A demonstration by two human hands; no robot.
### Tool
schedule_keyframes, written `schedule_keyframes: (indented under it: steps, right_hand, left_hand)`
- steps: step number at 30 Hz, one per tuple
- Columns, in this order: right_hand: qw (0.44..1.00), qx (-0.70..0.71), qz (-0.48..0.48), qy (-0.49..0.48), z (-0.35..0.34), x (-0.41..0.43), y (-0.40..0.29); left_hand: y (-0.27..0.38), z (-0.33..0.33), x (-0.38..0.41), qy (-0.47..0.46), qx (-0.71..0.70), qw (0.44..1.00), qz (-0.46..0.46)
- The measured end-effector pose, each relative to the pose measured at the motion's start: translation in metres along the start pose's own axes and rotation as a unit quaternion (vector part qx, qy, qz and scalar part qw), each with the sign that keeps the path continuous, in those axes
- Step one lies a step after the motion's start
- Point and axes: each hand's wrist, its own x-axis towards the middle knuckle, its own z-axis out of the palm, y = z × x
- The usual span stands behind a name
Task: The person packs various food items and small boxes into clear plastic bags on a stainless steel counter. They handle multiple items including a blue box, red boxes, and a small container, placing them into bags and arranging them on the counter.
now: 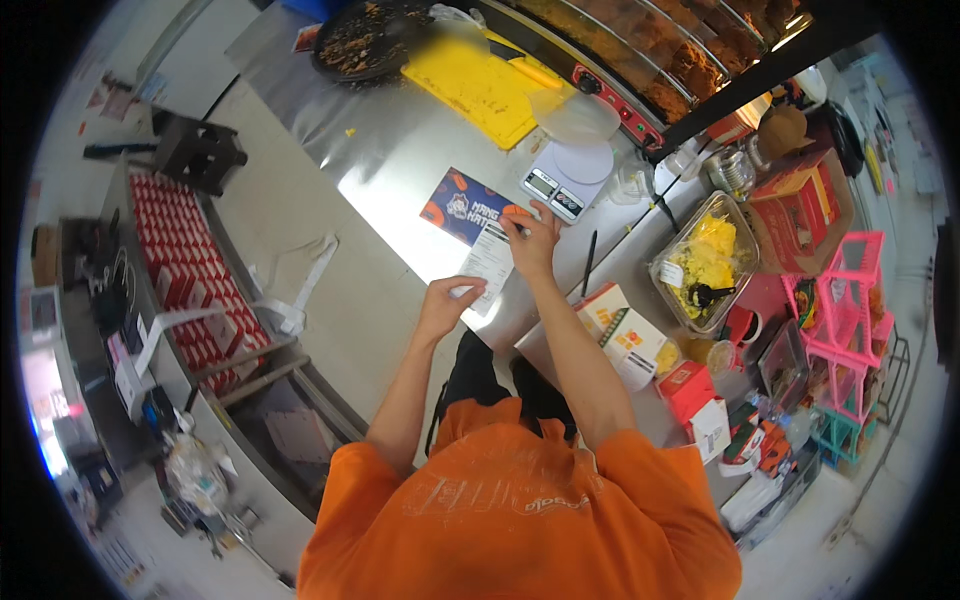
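My left hand [448, 304] pinches the lower left edge of a long printed paper slip [489, 261], which looks like a receipt. At its upper right end, the thumb and fingers of my right hand [534, 238] grip the same slip. The slip overlaps the near side of a dark blue and orange printed flat packet or card [459, 202] that bears writing. Just beyond my right hand is a white digital kitchen scale [574, 176]. A black pen [590, 262] lies to the right of that hand on the steel worktop [382, 157].
A yellow cutting board [480, 94] and a dark round pan [360, 41] are at the back. A heated display case [637, 67] stands at the upper right. A clear tub of yellow food [705, 259] and pink racks [844, 322] are at right. Red-and-white boxes [187, 262] fill a left compartment.
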Motion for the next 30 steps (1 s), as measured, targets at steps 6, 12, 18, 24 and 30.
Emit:
schedule_keyframes:
  steps: [6,12,18,24,30]
  right_hand:
    - [0.959,0.158,0.234,0.038,0.060,0.002,0.068]
    - [0.876,-0.054,0.479,-0.018,0.053,0.056,0.036]
    - [0.895,-0.100,0.425,0.091,0.029,0.047,0.012]
    - [0.974,0.106,0.196,-0.047,-0.159,-0.141,-0.037]
    - [0.883,0.137,0.440,0.091,-0.337,-0.466,0.028]
  left_hand:
    - [-0.048,-0.004,0.049,-0.052,-0.023,0.997,-0.055]
    - [-0.050,0.008,0.069,-0.064,-0.010,0.995,-0.075]
    - [-0.095,-0.005,0.080,-0.075,-0.022,0.997,-0.007]
    - [-0.060,0.012,-0.028,0.161,0.418,0.855,0.260]
    - [-0.055,0.201,-0.197,-0.149,0.247,0.943,0.165]
